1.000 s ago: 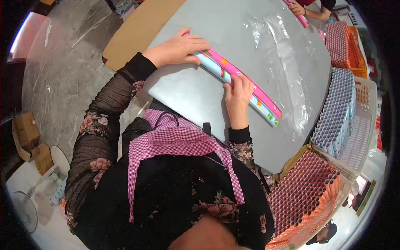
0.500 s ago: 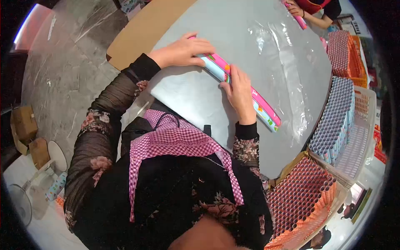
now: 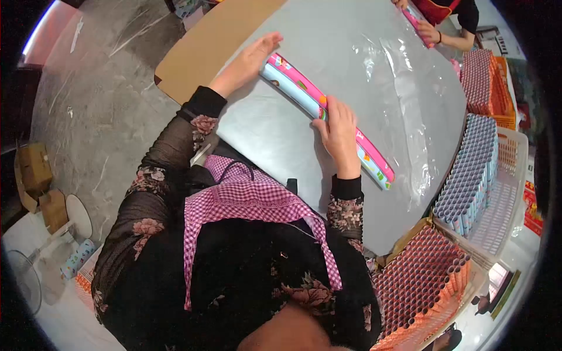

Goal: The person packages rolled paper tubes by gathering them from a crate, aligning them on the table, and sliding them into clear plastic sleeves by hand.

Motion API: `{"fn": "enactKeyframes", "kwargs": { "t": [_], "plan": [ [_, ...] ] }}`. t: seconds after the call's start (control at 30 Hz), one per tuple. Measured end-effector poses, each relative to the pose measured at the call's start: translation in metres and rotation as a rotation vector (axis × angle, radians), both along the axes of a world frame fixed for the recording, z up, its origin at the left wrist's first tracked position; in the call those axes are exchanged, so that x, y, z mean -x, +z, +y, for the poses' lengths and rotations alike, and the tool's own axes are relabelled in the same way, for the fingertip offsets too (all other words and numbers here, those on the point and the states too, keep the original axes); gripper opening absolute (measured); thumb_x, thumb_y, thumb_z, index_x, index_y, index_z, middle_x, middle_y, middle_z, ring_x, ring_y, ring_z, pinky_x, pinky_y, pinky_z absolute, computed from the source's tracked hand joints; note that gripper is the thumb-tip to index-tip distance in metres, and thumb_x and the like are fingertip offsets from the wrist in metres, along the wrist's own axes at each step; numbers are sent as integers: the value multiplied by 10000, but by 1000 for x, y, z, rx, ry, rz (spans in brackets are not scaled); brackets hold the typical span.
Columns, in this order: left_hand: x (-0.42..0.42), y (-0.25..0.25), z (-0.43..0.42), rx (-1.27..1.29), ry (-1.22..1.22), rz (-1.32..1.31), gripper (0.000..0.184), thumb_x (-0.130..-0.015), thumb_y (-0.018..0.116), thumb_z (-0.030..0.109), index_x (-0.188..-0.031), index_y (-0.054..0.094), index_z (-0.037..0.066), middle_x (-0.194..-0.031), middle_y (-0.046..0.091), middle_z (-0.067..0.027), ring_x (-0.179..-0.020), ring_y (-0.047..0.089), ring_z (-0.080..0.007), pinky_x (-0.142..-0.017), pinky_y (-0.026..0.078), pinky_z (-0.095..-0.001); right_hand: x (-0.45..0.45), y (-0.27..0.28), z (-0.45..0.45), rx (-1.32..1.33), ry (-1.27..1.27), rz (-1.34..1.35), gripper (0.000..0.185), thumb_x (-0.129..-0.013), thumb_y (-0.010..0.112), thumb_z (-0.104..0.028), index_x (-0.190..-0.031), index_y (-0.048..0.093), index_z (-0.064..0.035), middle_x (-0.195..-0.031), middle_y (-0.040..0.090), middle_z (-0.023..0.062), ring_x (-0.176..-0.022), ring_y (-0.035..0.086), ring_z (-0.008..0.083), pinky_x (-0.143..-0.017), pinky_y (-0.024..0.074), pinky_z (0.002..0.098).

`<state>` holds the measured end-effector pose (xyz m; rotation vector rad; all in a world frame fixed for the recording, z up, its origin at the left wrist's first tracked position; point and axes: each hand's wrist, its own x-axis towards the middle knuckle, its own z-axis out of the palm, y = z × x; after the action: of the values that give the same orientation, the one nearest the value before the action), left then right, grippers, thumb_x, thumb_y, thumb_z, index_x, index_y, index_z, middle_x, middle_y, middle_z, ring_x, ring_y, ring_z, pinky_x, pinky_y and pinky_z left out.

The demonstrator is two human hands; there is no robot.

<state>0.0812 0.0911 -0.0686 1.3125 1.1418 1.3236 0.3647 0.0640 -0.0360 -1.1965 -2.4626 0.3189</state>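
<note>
A pink patterned roll (image 3: 301, 80) and a light blue patterned roll (image 3: 290, 89) lie side by side, slanting across the grey table. Around their middle is my right hand (image 3: 339, 126), fingers over the far side and thumb on the near side. My left hand (image 3: 249, 61) is open, fingers stretched out, just beside the upper left end of the rolls. It appears apart from them. The part of the rolls beneath my right hand is hidden.
Clear plastic film (image 3: 404, 117) lies on the table (image 3: 316, 29), with brown cardboard (image 3: 205, 41) along its left. Another person's hand (image 3: 429, 32) holds a pink roll at top right. Baskets of blue tubes (image 3: 468, 169) and orange tubes (image 3: 424, 275) stand at the right.
My left hand has come off the upper end of the rolls and opened, moving slightly left. My right hand stays on them. The other person's hands have shifted at the top right.
</note>
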Motion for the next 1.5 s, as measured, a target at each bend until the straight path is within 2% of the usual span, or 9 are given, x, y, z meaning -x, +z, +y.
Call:
{"fn": "enactKeyframes", "kwargs": {
  "t": [0.27,0.37,0.43,0.53,0.87,1.07,1.1,1.2,1.5],
  "plan": [
    [-13,-10,-2,-142,-94,230,548,-1060,349,421,-1422,428,16,-1247,597,-123,-1162,561,-227,-1016,422,-348,2,3,-4,13,-19,-19,604,-807,714,-184,-1332,472,-8,-1283,543,163,-1207,486,353,-1021,352,462],
    [-16,-25,8,-433,-33,512,396,-985,507,239,-1300,528,0,-1033,612,-165,-963,573,-341,-882,448,-424,0,-1,-1,-30,-14,-33,612,-807,703,-200,-1333,470,9,-1278,534,189,-1193,483,376,-1020,358,469],
    [-15,-20,4,-443,-68,688,434,-888,646,242,-1260,584,27,-1095,607,-169,-1050,550,-333,-948,417,-435,1,1,-3,-27,-17,-21,622,-800,708,-199,-1335,470,10,-1272,537,190,-1181,485,382,-1015,363,469],
    [-10,-2,-4,-440,-155,773,493,-788,719,257,-1222,615,46,-1195,589,-158,-1138,513,-343,-1021,374,-437,2,4,-5,28,-48,-28,601,-787,716,-186,-1309,491,6,-1258,542,189,-1134,497,387,-990,380,467],
    [-11,-2,-3,-559,-104,811,462,-765,745,288,-1158,609,87,-1179,604,-76,-1221,462,-328,-1038,355,-455,0,2,-3,31,-22,-3,632,-758,743,-171,-1308,478,-10,-1236,543,181,-1123,502,385,-963,397,462],
    [-9,0,-4,-531,-138,776,455,-784,732,295,-1164,601,81,-1181,604,-74,-1196,470,-320,-1040,362,-448,-12,15,23,192,104,-24,548,-753,748,-176,-1231,542,-4,-1200,563,192,-1114,518,392,-938,421,461],
    [-9,1,-5,-520,-140,780,455,-787,728,301,-1164,600,81,-1178,603,-75,-1191,472,-316,-1037,364,-446,-2,39,32,349,86,9,487,-759,739,-155,-1186,574,13,-1170,591,202,-1056,552,397,-900,453,447],
    [-8,5,-5,-497,-157,783,466,-790,722,321,-1166,597,78,-1172,599,-75,-1185,474,-313,-1029,370,-443,7,46,69,95,116,48,436,-778,717,-126,-1168,591,23,-1115,622,206,-996,581,402,-872,474,436],
    [-5,7,-3,-444,-193,713,489,-766,743,286,-1176,572,81,-1180,576,-85,-1182,465,-354,-1024,374,-461,154,49,259,297,249,346,213,-900,654,-108,-1074,693,9,-984,721,121,-902,676,181,-804,523,315]
  ]
}}
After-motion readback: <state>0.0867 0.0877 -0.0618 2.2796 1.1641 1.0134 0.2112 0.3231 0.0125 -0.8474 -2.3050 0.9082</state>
